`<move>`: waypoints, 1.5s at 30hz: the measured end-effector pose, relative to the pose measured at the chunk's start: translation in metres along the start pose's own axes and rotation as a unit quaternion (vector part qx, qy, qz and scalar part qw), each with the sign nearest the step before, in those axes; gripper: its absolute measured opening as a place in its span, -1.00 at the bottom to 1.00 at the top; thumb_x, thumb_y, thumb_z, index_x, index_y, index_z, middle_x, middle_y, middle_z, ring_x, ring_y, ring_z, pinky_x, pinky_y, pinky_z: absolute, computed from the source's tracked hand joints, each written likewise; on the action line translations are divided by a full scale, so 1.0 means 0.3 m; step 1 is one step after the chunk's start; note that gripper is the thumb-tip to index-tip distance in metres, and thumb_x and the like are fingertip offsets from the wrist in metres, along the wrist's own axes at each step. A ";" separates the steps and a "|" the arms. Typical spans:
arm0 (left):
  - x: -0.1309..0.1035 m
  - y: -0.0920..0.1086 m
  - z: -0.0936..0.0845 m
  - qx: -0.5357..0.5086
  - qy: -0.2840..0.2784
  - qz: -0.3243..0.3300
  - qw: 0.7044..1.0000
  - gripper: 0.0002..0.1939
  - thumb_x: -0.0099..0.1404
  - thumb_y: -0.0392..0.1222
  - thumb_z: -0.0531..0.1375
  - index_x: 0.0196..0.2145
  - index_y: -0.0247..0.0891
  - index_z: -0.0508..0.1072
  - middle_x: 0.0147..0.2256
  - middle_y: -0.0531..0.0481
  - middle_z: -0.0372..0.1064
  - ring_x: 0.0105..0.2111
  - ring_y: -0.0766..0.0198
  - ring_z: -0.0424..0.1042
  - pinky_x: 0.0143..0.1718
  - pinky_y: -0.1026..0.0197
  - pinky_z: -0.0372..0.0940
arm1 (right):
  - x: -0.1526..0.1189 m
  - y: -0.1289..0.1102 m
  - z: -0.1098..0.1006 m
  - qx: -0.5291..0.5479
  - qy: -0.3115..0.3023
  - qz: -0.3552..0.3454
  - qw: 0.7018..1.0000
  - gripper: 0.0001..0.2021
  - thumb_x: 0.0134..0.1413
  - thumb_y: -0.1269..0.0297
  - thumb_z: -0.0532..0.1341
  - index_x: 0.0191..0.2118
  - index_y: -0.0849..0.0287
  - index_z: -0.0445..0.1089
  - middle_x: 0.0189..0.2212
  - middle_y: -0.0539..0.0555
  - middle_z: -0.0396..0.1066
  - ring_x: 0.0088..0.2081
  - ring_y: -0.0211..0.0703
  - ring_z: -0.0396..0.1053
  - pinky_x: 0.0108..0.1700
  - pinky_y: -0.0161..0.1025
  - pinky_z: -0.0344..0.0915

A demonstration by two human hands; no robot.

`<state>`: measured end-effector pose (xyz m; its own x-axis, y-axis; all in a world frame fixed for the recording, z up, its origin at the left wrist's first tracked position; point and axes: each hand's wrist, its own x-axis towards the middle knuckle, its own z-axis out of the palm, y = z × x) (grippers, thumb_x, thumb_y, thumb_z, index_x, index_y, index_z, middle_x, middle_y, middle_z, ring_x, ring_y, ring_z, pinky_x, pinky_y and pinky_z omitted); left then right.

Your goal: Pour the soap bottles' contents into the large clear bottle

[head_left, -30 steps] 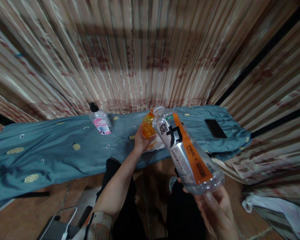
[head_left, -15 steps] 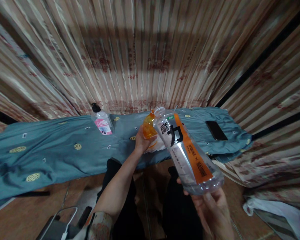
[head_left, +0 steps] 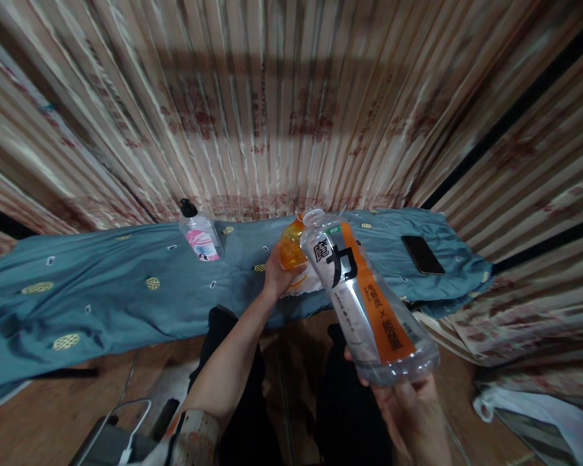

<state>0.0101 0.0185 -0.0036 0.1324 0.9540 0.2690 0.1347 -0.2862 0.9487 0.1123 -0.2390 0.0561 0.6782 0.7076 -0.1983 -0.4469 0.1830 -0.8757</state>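
My right hand (head_left: 411, 404) grips a large clear plastic bottle (head_left: 354, 285) near its base. An orange and white label with black characters wraps the bottle, which tilts with its uncapped mouth toward the upper left. My left hand (head_left: 279, 275) is closed around a smaller bottle (head_left: 291, 246) with orange-yellow contents, standing above the blue cloth. The mouth of the clear bottle overlaps the orange one in view; whether the two touch I cannot tell. Beneath the orange bottle lies something white and crumpled (head_left: 308, 283), partly hidden.
A pump bottle (head_left: 201, 238) with a pink label stands left on the blue patterned cloth (head_left: 121, 285). A dark phone (head_left: 422, 254) lies to the right. Striped curtains (head_left: 291, 116) hang behind. A white cable (head_left: 138, 421) runs at lower left, and a white bag (head_left: 539, 414) sits at lower right.
The view has shifted very slightly. Both hands keep their holds, and the clear bottle has barely moved, its base a touch lower and to the right.
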 end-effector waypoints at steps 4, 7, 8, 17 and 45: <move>-0.001 -0.004 -0.002 0.010 0.001 0.011 1.000 -0.43 -0.11 -0.24 0.49 -0.11 -0.21 0.43 -0.18 -0.01 0.56 -0.18 0.10 0.57 -0.07 0.06 0.47 | -0.004 -0.018 0.028 0.013 -0.011 -0.005 1.000 -0.30 -0.48 0.04 0.67 -0.05 -0.02 0.58 -0.30 0.06 0.69 -0.40 0.01 0.65 -0.52 -0.32 0.44; 0.001 -0.007 -0.004 0.010 0.004 0.016 1.000 -0.43 -0.11 -0.25 0.49 -0.12 -0.21 0.43 -0.17 -0.02 0.57 -0.17 0.10 0.57 -0.06 0.06 0.47 | -0.005 -0.015 0.032 0.011 -0.019 0.003 1.000 -0.34 -0.44 0.02 0.66 -0.07 -0.02 0.59 -0.29 0.07 0.69 -0.38 0.01 0.65 -0.51 -0.32 0.43; 0.001 -0.007 -0.004 0.007 0.004 0.017 1.000 -0.42 -0.11 -0.26 0.49 -0.11 -0.21 0.43 -0.17 -0.02 0.57 -0.17 0.09 0.57 -0.05 0.06 0.47 | -0.005 -0.011 0.029 0.009 -0.019 0.003 1.000 -0.36 -0.41 0.02 0.66 -0.08 -0.02 0.59 -0.29 0.07 0.69 -0.38 0.00 0.65 -0.50 -0.32 0.44; 0.000 0.002 -0.008 0.016 -0.014 -0.003 1.000 -0.39 -0.09 -0.24 0.48 -0.06 -0.25 0.41 -0.13 -0.07 0.56 -0.13 0.05 0.57 -0.02 0.02 0.45 | 0.001 -0.014 0.005 0.021 -0.088 0.016 0.996 -0.34 -0.27 0.07 0.63 0.04 -0.08 0.50 -0.18 0.07 0.66 -0.30 0.11 0.67 -0.50 -0.24 0.49; 0.014 -0.058 0.019 -0.078 -0.009 0.011 0.997 -0.39 -0.10 -0.18 0.47 -0.08 -0.20 0.38 -0.14 -0.05 0.55 -0.15 0.09 0.57 -0.05 0.04 0.48 | 0.029 -0.066 0.024 -0.013 -0.117 -0.052 0.992 -0.68 -0.11 0.06 0.57 -0.23 0.03 0.62 -0.41 0.08 0.67 -0.54 -0.07 0.59 -0.34 -0.14 0.56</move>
<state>0.0140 0.0270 -0.0200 0.1523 0.9456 0.2875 -0.0216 -0.2877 0.9575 0.1228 -0.2317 0.0749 0.5650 0.8251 -0.0011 -0.3636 0.2478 -0.8980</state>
